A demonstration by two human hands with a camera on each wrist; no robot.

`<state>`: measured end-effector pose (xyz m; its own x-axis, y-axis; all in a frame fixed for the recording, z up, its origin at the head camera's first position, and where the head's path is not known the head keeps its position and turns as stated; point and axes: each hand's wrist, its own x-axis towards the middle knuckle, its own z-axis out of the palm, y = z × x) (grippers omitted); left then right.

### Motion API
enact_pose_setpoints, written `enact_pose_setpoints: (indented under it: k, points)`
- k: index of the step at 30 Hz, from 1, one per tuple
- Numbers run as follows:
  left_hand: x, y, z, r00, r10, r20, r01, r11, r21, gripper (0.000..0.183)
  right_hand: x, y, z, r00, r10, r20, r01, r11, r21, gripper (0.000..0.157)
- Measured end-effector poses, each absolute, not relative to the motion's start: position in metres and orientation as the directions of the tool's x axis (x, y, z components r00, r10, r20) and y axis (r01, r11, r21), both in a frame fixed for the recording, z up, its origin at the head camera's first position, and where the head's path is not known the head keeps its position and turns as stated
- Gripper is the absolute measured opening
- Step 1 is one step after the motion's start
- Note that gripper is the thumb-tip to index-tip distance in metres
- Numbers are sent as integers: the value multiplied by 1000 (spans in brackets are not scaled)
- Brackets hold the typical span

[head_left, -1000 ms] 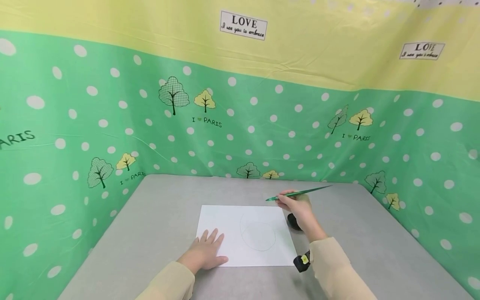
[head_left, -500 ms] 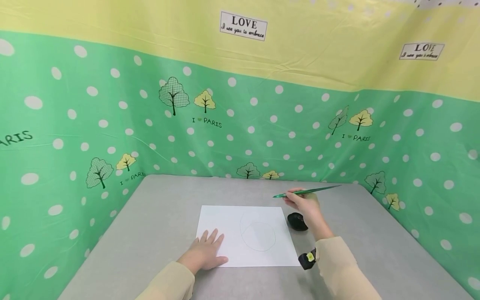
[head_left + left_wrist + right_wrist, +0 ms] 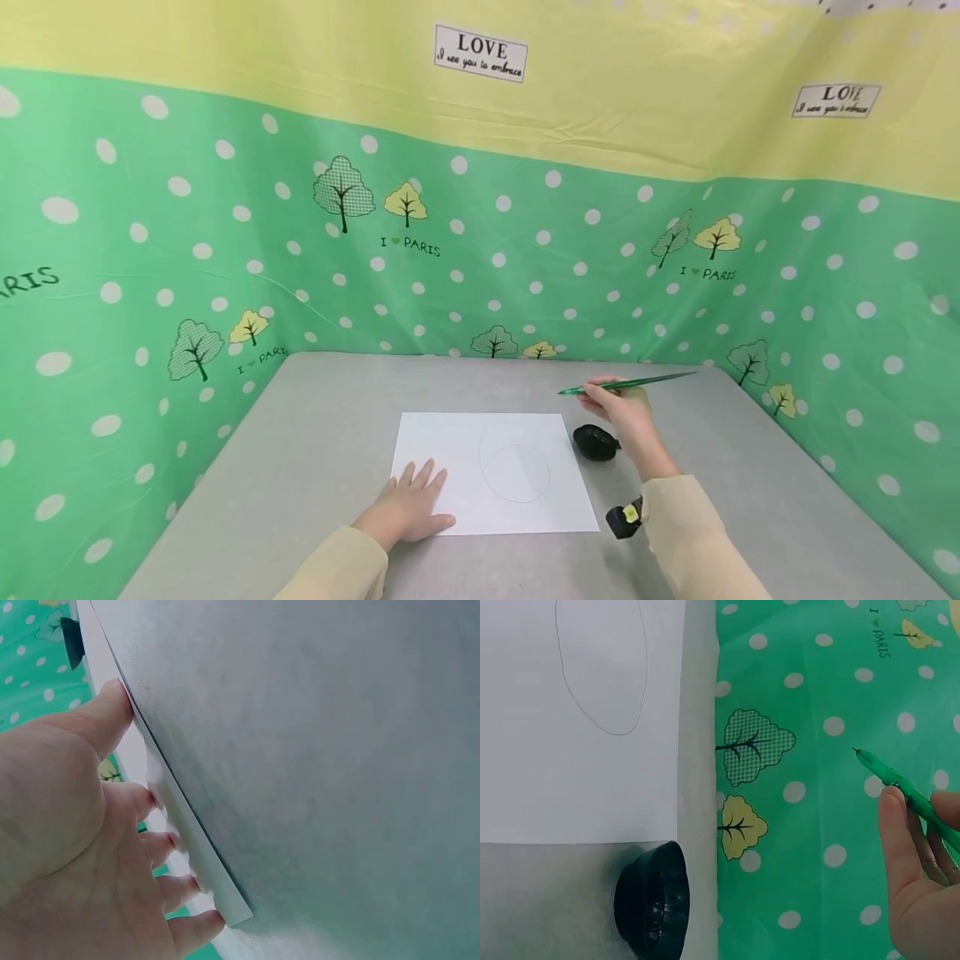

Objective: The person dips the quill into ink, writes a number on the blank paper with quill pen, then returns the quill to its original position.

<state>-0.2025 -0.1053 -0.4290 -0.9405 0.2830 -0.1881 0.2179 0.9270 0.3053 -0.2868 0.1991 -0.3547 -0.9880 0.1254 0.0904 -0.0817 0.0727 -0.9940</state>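
Note:
A white sheet of paper [image 3: 495,433] lies on the grey table, bearing a thin-lined circle and a curved line joined to its left side. My left hand [image 3: 408,508] rests on the sheet's lower left corner with fingers spread. In the left wrist view its fingertips press along the paper edge [image 3: 195,825]. Beyond the sheet's upper right corner, my right hand [image 3: 618,408] pinches a green pen [image 3: 660,379] between thumb and fingers. The pen has a long tapering tail, and its tip points left, raised off the paper. In the right wrist view the pen tip shows plainly.
A black rounded, bowl-like object [image 3: 595,442] stands just right of the paper. A small black device with a yellow mark [image 3: 624,519] sits beneath the right sleeve. Green and yellow printed cloth [image 3: 495,250] hangs around the back and sides of the grey table [image 3: 330,392].
My right hand has moved to the right with the pen, uncovering more of the black object beside the paper. The left hand stays on the sheet.

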Motion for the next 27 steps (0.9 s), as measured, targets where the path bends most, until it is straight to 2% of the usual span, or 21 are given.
enact_pose_setpoints:
  k: [8, 17, 27]
  points:
    - [-202, -104, -429, -942, 277, -191, 212, 929, 305, 70, -287, 211, -359, -985, 136, 106, -97, 71, -993, 26]
    - [-202, -105, -430, -940, 285, -189, 218, 925, 311, 70, -287, 222, -362, -982, 156, 111, -112, 5, -994, 23]
    - [-202, -105, -427, -940, 271, -206, 201, 930, 306, 70, -284, 234, -364, -980, 174, 95, -95, 8, -995, 26]
